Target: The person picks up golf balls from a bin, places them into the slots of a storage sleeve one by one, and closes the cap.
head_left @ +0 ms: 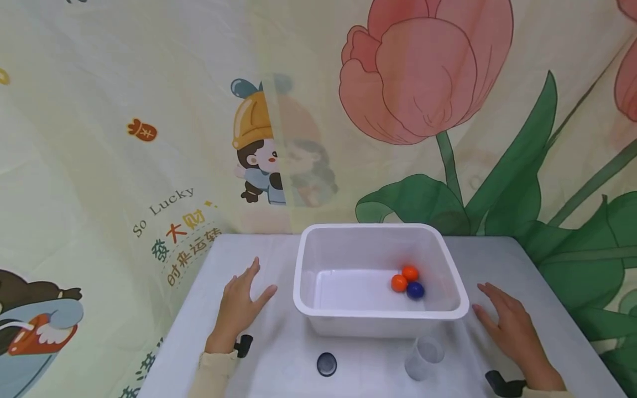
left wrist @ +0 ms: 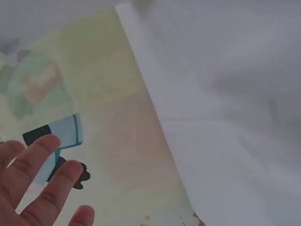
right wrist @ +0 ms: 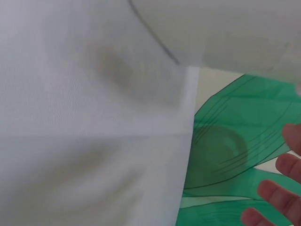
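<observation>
Head view: Left hand (head_left: 239, 307) with fingers extended and spread, thumb apart, over the white table (head_left: 278, 354). To its right, near, stands a white plastic bin (head_left: 368, 326). Right hand (head_left: 510, 326) also with fingers extended, thumb tip just beside the bin's right end; contact cannot be told. In the bin, on the side nearer the right hand: an orange ball (head_left: 410, 273), a second orange ball (head_left: 399, 283) and a dark blue ball (head_left: 415, 290), clustered. Clear cup (head_left: 423, 359) to the right hand's left, in front of the bin. Dark round disc (head_left: 327, 364) right of the left hand and nearer the wearer.

Left wrist view: left fingers (left wrist: 51, 193) straight and apart, seen against the printed backdrop (left wrist: 127, 150); white tabletop to their right.

Right wrist view: right fingertips (right wrist: 282, 200) slightly bent, apart, green leaf print behind; tabletop to their left, blurred.
</observation>
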{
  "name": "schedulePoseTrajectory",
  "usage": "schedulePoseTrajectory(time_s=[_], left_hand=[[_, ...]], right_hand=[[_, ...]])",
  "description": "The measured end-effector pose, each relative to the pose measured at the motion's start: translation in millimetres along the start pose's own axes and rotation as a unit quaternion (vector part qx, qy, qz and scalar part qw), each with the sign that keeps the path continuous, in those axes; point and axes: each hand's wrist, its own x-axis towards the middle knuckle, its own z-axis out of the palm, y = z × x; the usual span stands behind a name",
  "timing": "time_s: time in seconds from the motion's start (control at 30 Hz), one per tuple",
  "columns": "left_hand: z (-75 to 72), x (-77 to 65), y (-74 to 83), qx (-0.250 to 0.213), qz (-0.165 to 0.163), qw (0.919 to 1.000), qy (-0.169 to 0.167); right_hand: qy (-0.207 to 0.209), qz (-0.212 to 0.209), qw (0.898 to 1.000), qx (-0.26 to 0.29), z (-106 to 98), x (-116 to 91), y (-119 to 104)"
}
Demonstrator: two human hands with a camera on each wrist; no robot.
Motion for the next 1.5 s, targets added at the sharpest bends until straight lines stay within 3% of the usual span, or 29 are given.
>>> schedulePoseTrajectory(time_s=[0.17, 0.37, 0.6, 0.8, 1.0, 1.17, 1.27, 1.37, 1.5], left_hand=[[-18.7, 9.5, 17.9, -0.069, 0.004, 0.9975, 0.015], [-39.2, 24.4, 40.3, -0.121, 0.03, 0.9922, 0.005], [-58.2, 41.1, 68.2, -0.132, 0.084, 0.9873, -0.025], [-64.1, 57.7, 88.1, -0.139, 0.113, 0.9816, -0.064], [-68.2, 71.8, 111.7, -0.127, 0.162, 0.9736, -0.098], [-69.2, 85.8, 131.6, -0.127, 0.21, 0.961, -0.128], [-66.3, 96.4, 140.9, -0.137, 0.245, 0.9498, -0.138], [-61.0, 108.1, 149.4, -0.152, 0.275, 0.9379, -0.146], [-49.9, 121.2, 162.9, -0.171, 0.292, 0.9263, -0.165]], right_hand=[[-0.017, 0.021, 1.0, 0.009, -4.8, -9.0, -13.2], [-0.082, 0.055, 0.995, 0.014, -8.4, -22.0, -27.4], [-0.134, 0.077, 0.987, 0.041, -0.7, -35.9, -37.1], [-0.172, 0.081, 0.979, 0.074, 6.4, -43.0, -38.3], [-0.198, 0.064, 0.972, 0.108, 10.6, -50.7, -38.8], [-0.225, 0.071, 0.963, 0.131, 15.2, -53.3, -43.5], [-0.237, 0.053, 0.96, 0.143, 16.3, -54.7, -45.1], [-0.237, 0.001, 0.961, 0.142, 17.0, -55.5, -44.8], [-0.236, -0.068, 0.958, 0.146, 21.0, -54.9, -42.6]])
